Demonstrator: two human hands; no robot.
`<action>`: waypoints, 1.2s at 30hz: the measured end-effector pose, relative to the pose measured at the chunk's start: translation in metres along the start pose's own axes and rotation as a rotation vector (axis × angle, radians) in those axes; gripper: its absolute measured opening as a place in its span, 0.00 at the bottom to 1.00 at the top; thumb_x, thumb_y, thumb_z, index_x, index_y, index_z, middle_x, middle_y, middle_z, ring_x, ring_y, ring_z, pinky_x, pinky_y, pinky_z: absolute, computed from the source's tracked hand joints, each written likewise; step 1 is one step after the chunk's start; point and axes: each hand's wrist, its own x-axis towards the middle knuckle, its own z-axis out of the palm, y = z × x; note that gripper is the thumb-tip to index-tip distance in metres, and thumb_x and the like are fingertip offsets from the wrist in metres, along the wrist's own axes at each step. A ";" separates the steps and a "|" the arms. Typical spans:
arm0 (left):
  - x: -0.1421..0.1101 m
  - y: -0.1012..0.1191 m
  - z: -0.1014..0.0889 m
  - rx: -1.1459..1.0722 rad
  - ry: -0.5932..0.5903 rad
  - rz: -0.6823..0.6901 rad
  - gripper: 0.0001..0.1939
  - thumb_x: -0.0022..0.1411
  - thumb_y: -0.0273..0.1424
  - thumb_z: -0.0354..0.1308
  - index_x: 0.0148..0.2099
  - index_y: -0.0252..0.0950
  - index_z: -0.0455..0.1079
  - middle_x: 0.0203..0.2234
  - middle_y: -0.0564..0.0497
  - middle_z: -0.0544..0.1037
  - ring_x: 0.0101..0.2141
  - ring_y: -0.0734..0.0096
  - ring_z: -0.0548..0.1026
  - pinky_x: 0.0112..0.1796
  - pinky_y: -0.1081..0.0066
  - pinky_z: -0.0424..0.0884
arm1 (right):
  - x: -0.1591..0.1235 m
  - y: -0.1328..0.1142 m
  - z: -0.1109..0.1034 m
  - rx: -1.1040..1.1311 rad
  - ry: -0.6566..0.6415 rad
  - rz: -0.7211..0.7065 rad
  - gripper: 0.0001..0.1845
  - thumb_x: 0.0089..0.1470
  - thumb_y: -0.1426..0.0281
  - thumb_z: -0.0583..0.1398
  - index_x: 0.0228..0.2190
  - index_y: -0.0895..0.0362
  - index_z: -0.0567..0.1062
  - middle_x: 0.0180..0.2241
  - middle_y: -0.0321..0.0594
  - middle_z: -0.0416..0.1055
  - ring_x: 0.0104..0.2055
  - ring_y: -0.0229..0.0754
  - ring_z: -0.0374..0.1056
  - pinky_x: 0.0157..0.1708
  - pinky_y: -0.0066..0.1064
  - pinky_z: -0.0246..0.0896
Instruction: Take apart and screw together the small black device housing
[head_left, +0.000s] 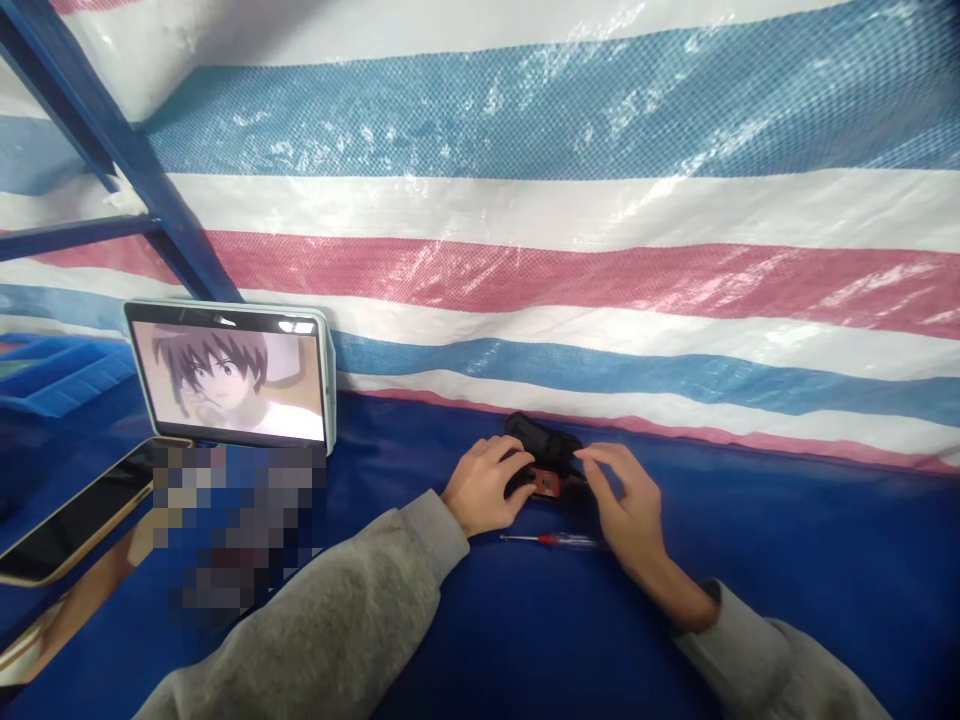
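Observation:
A small black device (pixel 544 437) lies on the blue table, with an orange-brown circuit board (pixel 546 484) showing in its near part. My left hand (pixel 487 487) is closed around the left side of the device, its fingers curled over the edge and the thumb near the board. At the right side, my right hand (pixel 630 505) has thumb and index finger pinched together against the black part; whatever is between the tips is too small to make out. A screwdriver (pixel 559 541) with a red and clear handle lies just in front of the device, its tip pointing left.
A tablet (pixel 232 385) playing a cartoon stands at the left. Beside it lie a phone (pixel 82 510) and a pixelated patch. A blue tray (pixel 67 375) sits at far left, under a blue metal frame (pixel 180 255). Striped plastic sheeting (pixel 562 210) hangs behind the table.

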 end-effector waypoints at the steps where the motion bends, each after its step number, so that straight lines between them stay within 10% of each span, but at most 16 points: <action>1: 0.001 0.000 -0.001 0.028 -0.017 0.000 0.13 0.62 0.35 0.58 0.48 0.36 0.70 0.44 0.45 0.74 0.42 0.60 0.73 0.45 0.60 0.69 | 0.001 0.002 0.000 -0.039 -0.001 -0.016 0.10 0.59 0.67 0.54 0.36 0.53 0.75 0.39 0.42 0.71 0.43 0.45 0.68 0.46 0.40 0.63; 8: 0.004 0.004 -0.005 0.072 -0.065 -0.021 0.08 0.62 0.33 0.59 0.43 0.36 0.71 0.38 0.48 0.77 0.40 0.63 0.72 0.41 0.63 0.64 | 0.001 0.023 0.006 -0.195 -0.171 -0.068 0.11 0.56 0.66 0.55 0.39 0.54 0.74 0.52 0.48 0.63 0.55 0.52 0.62 0.54 0.49 0.59; 20: 0.003 0.001 -0.002 0.035 -0.030 0.004 0.11 0.63 0.36 0.58 0.46 0.36 0.71 0.39 0.47 0.76 0.41 0.62 0.73 0.43 0.61 0.66 | 0.007 0.023 0.003 -0.109 -0.148 0.081 0.10 0.58 0.63 0.55 0.33 0.54 0.72 0.47 0.46 0.70 0.45 0.47 0.69 0.45 0.42 0.64; 28: 0.002 0.005 -0.008 0.052 0.136 -0.005 0.28 0.65 0.34 0.55 0.65 0.41 0.53 0.62 0.42 0.57 0.61 0.53 0.58 0.56 0.54 0.61 | 0.005 0.010 -0.002 0.117 0.005 0.208 0.12 0.57 0.58 0.57 0.35 0.54 0.69 0.40 0.42 0.74 0.37 0.43 0.70 0.40 0.36 0.65; 36: 0.002 0.003 -0.009 0.056 0.174 0.132 0.28 0.68 0.32 0.52 0.67 0.43 0.49 0.60 0.41 0.61 0.59 0.56 0.62 0.54 0.55 0.64 | 0.005 0.002 -0.001 0.356 0.010 0.324 0.14 0.55 0.56 0.59 0.34 0.55 0.69 0.24 0.33 0.70 0.23 0.37 0.66 0.24 0.29 0.65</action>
